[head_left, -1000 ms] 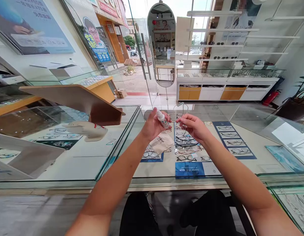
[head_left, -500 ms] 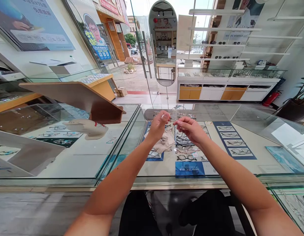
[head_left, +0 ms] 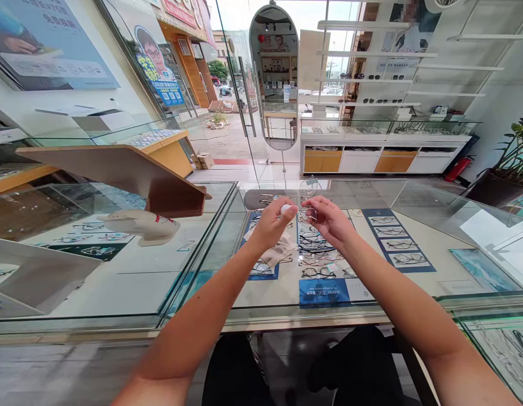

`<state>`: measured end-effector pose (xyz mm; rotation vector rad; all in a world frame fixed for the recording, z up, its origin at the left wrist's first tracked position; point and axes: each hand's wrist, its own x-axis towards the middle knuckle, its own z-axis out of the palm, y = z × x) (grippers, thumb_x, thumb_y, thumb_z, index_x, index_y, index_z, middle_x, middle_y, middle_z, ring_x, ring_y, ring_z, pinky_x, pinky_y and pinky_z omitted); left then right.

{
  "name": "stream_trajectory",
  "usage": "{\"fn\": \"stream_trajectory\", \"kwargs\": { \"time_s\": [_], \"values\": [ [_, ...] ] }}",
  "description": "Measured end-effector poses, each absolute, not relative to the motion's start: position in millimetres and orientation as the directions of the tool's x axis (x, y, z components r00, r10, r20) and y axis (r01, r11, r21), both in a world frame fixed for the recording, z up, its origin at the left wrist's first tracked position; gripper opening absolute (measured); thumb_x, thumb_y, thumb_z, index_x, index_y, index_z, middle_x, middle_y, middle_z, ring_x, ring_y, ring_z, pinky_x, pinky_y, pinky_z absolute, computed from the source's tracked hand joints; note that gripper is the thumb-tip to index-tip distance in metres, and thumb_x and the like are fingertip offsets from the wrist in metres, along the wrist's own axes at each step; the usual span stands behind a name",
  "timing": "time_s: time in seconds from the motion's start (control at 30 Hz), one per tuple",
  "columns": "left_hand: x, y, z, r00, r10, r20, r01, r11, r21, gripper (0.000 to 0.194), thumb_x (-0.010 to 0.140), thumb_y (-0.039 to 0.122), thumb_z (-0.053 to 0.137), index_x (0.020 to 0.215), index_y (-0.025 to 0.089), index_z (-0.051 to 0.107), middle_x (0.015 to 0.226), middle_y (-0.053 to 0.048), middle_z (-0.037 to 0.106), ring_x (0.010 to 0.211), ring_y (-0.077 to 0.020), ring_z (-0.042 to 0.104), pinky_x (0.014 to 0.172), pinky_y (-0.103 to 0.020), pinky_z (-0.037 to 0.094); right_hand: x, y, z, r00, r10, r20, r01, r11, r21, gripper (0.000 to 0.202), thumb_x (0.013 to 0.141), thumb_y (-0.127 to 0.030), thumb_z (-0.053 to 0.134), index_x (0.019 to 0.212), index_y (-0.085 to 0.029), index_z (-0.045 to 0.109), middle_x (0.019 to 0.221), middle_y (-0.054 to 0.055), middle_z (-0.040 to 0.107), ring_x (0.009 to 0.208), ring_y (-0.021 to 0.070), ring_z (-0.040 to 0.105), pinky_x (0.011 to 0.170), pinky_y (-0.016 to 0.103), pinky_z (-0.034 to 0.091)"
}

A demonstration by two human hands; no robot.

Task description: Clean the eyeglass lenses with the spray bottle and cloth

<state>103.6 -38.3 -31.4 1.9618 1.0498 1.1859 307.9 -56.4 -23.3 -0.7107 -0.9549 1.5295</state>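
Note:
My right hand (head_left: 329, 221) pinches a pair of thin-rimmed eyeglasses (head_left: 311, 188) above the glass counter. One round lens stands above my fingers and another shows just below the fingertips. Close on its left, my left hand (head_left: 275, 224) is closed around a small object with a white rounded end (head_left: 285, 209); the rest of it is hidden in the fist. A beige cloth (head_left: 281, 251) appears below my left hand. Rows of glasses frames (head_left: 318, 272) lie beneath both hands in the display case.
The glass-topped display counter (head_left: 261, 313) spans the width before me. On the left stand a brown wooden board (head_left: 96, 160) and a beige, rounded object (head_left: 153, 226). A blue strip with frames (head_left: 399, 239) lies to the right. An oval mirror (head_left: 275, 79) stands beyond.
My hands have turned slightly, and the white end in my left hand now shows more. The eyeglasses have shifted a little in my right hand. The whole view has moved slightly.

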Motion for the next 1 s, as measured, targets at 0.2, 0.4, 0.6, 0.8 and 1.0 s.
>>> {"fn": "stream_trajectory", "kwargs": {
  "time_s": [0.2,0.4,0.6,0.8,1.0],
  "values": [
    [65.5,14.1,-45.5,-0.018,0.946,0.324,0.125,-0.319,0.940,0.032,0.096,0.054,0.072,0.104,0.025,0.061,0.097,-0.002,0.059,0.092,-0.0204,0.059,0.085,-0.032,0.052,315.9,-51.6,-23.8,-0.159,0.985,0.068,-0.518,-0.024,-0.855,0.042,0.067,-0.052,0.106,0.088,-0.028,0.079,0.107,0.000,0.082,0.079,0.0127,0.063,0.068,0.027,0.055],
    [24.7,63.5,-71.0,-0.174,0.953,0.247,0.268,-0.196,0.943,0.022,0.091,0.030,0.069,0.109,0.024,0.056,0.090,0.002,0.057,0.084,-0.0171,0.056,0.083,-0.029,0.046,322.3,-46.7,-27.7,-0.154,0.985,0.078,-0.526,-0.014,-0.851,0.035,0.073,-0.049,0.102,0.090,-0.028,0.081,0.109,0.000,0.082,0.079,0.0115,0.063,0.070,0.026,0.056],
    [3.0,79.4,-93.1,-0.218,0.951,0.218,0.488,-0.087,0.868,0.020,0.090,0.033,0.072,0.105,0.022,0.063,0.084,0.001,0.062,0.079,-0.0192,0.056,0.079,-0.030,0.043,324.1,-44.0,-25.0,-0.154,0.986,0.069,-0.523,-0.022,-0.852,0.038,0.069,-0.048,0.105,0.089,-0.027,0.082,0.107,-0.001,0.082,0.079,0.0108,0.064,0.069,0.024,0.057],
    [-3.7,81.1,-97.0,-0.240,0.955,0.173,0.526,-0.022,0.850,0.028,0.085,0.035,0.078,0.106,0.021,0.069,0.101,-0.005,0.077,0.089,-0.0233,0.067,0.084,-0.033,0.049,323.8,-44.2,-20.9,-0.138,0.989,0.051,-0.554,-0.034,-0.832,0.049,0.056,-0.050,0.113,0.086,-0.026,0.082,0.103,-0.003,0.083,0.077,0.0091,0.064,0.066,0.020,0.058],
    [1.9,72.4,-87.0,-0.301,0.929,0.217,0.603,0.009,0.798,0.037,0.086,0.033,0.081,0.119,0.021,0.068,0.124,-0.013,0.077,0.114,-0.0316,0.072,0.103,-0.043,0.056,323.8,-45.8,-19.3,-0.130,0.990,0.050,-0.550,-0.030,-0.834,0.044,0.059,-0.048,0.111,0.086,-0.027,0.083,0.105,-0.001,0.083,0.077,0.0101,0.064,0.066,0.022,0.059]
  ]
}}
